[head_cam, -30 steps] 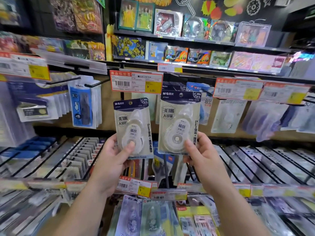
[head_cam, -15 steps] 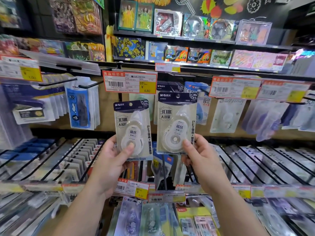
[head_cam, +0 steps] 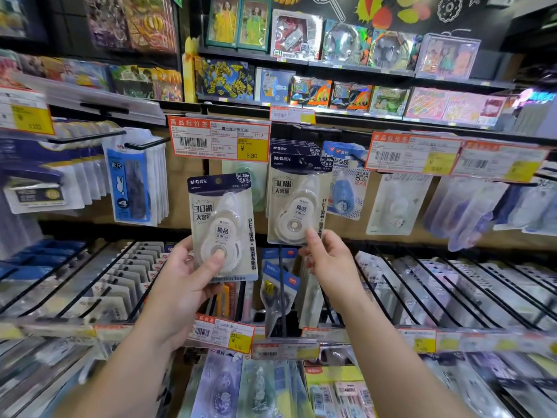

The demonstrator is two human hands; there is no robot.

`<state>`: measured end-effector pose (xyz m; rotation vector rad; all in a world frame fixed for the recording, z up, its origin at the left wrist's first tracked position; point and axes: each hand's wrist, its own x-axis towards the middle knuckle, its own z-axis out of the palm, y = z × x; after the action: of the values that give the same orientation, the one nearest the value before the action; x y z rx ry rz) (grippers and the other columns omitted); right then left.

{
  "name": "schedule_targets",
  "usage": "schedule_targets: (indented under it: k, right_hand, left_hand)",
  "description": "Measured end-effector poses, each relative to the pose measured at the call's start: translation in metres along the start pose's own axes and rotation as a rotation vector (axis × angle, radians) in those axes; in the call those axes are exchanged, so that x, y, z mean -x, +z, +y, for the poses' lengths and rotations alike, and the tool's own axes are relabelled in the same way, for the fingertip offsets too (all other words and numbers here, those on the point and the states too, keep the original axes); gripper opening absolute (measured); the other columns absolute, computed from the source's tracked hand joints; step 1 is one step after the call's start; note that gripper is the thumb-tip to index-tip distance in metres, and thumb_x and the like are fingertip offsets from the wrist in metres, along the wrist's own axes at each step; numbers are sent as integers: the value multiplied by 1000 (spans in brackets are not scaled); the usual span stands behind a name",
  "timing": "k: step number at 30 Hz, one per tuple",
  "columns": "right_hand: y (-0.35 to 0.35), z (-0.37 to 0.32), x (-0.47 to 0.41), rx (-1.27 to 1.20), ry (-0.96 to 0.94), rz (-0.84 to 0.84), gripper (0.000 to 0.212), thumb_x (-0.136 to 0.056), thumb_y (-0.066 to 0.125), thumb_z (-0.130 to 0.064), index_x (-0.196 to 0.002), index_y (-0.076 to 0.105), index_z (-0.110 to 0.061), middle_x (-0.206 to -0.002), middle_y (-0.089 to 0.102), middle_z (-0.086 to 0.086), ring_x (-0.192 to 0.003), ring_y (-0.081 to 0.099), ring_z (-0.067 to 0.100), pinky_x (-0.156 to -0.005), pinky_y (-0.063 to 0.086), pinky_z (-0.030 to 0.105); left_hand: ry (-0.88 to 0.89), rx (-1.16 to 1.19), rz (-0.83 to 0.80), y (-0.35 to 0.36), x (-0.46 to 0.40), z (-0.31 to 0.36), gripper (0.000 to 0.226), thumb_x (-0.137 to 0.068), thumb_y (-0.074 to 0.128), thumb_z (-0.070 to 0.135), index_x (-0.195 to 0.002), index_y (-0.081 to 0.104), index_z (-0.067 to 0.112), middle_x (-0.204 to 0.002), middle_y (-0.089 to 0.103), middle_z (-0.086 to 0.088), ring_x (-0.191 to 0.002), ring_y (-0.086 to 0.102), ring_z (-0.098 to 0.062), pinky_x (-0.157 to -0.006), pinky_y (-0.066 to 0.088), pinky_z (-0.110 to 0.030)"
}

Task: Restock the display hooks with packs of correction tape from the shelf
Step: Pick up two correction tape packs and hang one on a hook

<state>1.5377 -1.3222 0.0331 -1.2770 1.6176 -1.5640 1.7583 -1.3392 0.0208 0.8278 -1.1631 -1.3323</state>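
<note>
My left hand (head_cam: 180,285) grips a white correction tape pack (head_cam: 224,224) with a dark blue header, thumb pressed on its blister, held upright below the orange price tag (head_cam: 218,138). To the right, a second identical pack (head_cam: 297,200) sits at the front of a row of the same packs (head_cam: 294,148) on a display hook. My right hand (head_cam: 330,262) pinches that pack's lower right corner with thumb and fingertips. The hook itself is hidden behind the packs.
Neighbouring hooks carry blue tape packs (head_cam: 345,188), clear packs (head_cam: 398,203) and blue-and-white cards (head_cam: 132,182). Below lies a slanted shelf with black wire dividers (head_cam: 401,285) full of stationery. A price-tag rail (head_cam: 286,345) runs along its front. Toy boxes (head_cam: 295,34) fill the top shelves.
My right hand has pushed its pack up and back onto the row on the hook. The left hand's pack has dropped slightly lower.
</note>
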Motion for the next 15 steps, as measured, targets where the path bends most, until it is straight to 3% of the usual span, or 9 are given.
schedule_targets:
  k: [7, 15]
  right_hand:
    - [10, 7, -29, -19, 20, 7, 40, -97, 50, -51, -90, 58, -12, -82, 68, 2, -67, 57, 13, -68, 50, 35]
    - [12, 9, -47, -22, -10, -8, 36, -99, 48, -48, -97, 59, -14, -84, 67, 0, -64, 56, 10, -63, 47, 27]
  left_hand:
    - [8, -3, -2, -2, -2, 0, 55, -80, 67, 25, -132, 50, 24, -107, 76, 1, -104, 68, -23, -81, 51, -39]
    - [-3, -23, 18, -4, -1, 2, 41, -86, 66, 21, -124, 54, 28, -106, 76, 3, -104, 69, -22, -93, 49, -47]
